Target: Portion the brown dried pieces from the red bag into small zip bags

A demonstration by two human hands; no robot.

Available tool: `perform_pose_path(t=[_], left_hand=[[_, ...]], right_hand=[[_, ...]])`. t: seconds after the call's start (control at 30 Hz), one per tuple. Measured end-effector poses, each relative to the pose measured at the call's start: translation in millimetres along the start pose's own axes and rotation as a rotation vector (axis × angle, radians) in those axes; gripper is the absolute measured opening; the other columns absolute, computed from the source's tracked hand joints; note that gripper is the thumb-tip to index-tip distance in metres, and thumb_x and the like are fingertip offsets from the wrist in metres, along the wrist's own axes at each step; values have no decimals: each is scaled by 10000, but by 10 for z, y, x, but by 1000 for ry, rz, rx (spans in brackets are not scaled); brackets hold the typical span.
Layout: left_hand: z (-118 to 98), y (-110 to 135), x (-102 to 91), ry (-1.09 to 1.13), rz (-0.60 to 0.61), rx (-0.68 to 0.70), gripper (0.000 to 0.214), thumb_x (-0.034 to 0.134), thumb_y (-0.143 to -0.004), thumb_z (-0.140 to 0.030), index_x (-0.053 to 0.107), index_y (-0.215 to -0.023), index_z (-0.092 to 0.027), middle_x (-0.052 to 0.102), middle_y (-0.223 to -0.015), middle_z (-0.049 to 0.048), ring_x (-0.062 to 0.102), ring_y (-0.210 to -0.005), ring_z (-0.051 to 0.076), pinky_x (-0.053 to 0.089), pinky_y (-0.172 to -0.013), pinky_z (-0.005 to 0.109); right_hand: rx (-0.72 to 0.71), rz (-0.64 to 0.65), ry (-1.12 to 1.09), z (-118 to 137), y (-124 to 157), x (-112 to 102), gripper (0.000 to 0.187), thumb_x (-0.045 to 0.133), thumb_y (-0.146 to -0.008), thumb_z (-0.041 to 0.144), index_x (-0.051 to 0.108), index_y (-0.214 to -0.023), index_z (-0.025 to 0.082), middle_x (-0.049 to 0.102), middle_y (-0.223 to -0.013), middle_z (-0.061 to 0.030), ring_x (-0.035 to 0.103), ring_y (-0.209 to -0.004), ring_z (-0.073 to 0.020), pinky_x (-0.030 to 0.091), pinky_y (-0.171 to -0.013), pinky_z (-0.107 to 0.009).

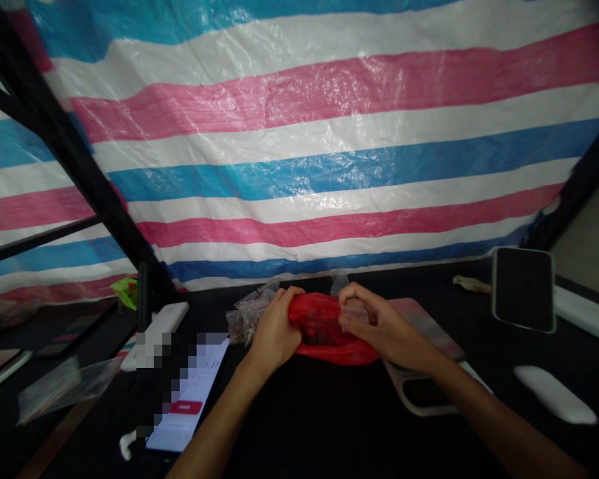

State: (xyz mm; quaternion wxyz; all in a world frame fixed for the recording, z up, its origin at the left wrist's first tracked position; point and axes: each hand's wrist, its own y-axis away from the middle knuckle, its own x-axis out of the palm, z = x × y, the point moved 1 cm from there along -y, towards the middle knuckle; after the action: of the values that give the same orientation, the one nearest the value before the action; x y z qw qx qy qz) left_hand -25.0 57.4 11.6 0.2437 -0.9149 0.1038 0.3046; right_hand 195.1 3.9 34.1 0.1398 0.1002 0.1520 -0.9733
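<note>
A red plastic bag (324, 352) sits open at the middle of the black table, with small dark contents dimly visible inside. My left hand (278, 329) is closed on the bag's left edge. At the opposite side, my right hand (374, 322) pinches what looks like a small clear plastic bag (354, 313) over the red bag's mouth. Behind my left hand lie several small clear zip bags (237, 326) with brownish bits in them. Partly under my right forearm is a flat scale (412, 392) with a dark display.
Left of my arm lie a lit phone (194, 392), a white power strip or box (167, 326) and a white earbud (126, 444). To the right are a dark-screened device (523, 289) and a white mouse-like object (554, 394). Striped plastic sheeting (304, 153) hangs behind the table.
</note>
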Motion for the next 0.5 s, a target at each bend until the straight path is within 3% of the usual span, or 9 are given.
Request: perform_pose_path(t=[0.1, 0.17, 0.3, 0.5], left_hand=[[-71, 38, 34, 194, 269, -97, 531, 597, -676, -10, 627, -1172, -196, 677, -1040, 34, 654, -942, 204, 521, -859, 316], [-67, 51, 71, 299, 361, -203, 354, 579, -730, -62, 653, -1060, -166, 683, -924, 16, 644, -820, 171, 505, -742, 270], [48, 32, 133, 351, 279, -339, 262, 499, -735, -57, 652, -930, -143, 673, -825, 12, 610, -724, 151, 466, -654, 247], [65, 63, 119, 31, 201, -118, 201, 529, -706, -49, 646, -817, -169, 673, -810, 19, 611, -781, 170, 428, -679, 252]], right_hand=[[47, 35, 64, 32, 19, -5, 205, 670, -940, 402, 564, -1027, 250, 598, -808, 48, 533, -650, -112, 411, -568, -219], [58, 96, 185, 40, 34, -4, 190, 693, -917, 357, 613, -1062, 265, 661, -848, 42, 586, -689, -127, 436, -599, -226], [-12, 203, 543, 15, 58, -14, 274, 740, -826, 196, 720, -1069, 319, 748, -1044, 34, 681, -938, -184, 472, -838, -283], [-8, 264, 787, -131, 60, 2, 165, 737, -860, 283, 777, -1012, 334, 746, -1026, 13, 698, -858, -188, 450, -780, -294]])
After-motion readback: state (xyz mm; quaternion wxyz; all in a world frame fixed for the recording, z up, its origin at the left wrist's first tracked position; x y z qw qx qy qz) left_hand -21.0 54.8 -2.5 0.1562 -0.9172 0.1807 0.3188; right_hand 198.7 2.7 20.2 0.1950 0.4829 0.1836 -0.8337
